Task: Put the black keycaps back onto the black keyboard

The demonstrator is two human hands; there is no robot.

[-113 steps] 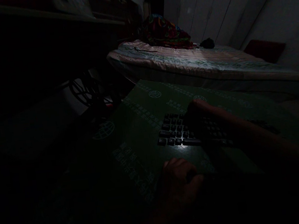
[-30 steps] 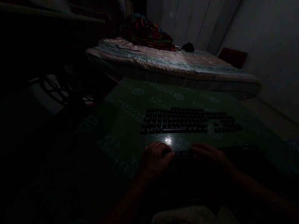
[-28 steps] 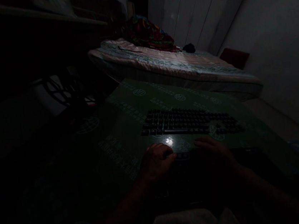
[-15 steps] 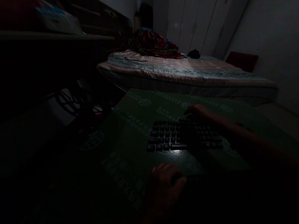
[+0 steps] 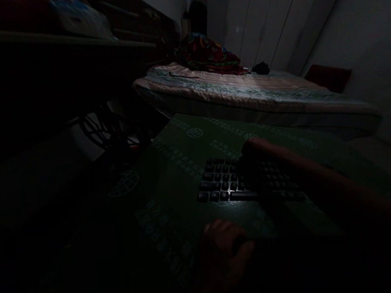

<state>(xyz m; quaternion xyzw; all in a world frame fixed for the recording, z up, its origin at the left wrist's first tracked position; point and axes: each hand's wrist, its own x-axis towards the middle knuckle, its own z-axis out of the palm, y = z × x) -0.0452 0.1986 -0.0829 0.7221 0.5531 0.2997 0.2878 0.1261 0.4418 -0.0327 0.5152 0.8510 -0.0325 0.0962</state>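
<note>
Black keys (image 5: 216, 177) lie in keyboard rows on a green board (image 5: 169, 168) printed with pale characters and globe marks. My right hand (image 5: 257, 149) is over the back edge of the rows, its fingers curled down; deep shadow hides the fingertips and whatever they may hold. Nearer to me, my left hand (image 5: 225, 242) rests at the front of the board, fingers curled and thumb bent towards them. What lies between its thumb and fingers is too dark to make out.
Behind the board stands a bed (image 5: 245, 89) with a red patterned cloth heap (image 5: 209, 53) on it. A dark shelf (image 5: 127, 43) with a plastic packet (image 5: 82, 18) is at the upper left. A black wheel (image 5: 98, 129) shows below it.
The whole view has shifted slightly, so the board and bed appear further right. My right hand's fingers are more curled down over the keys. My left hand keeps about the same pose.
</note>
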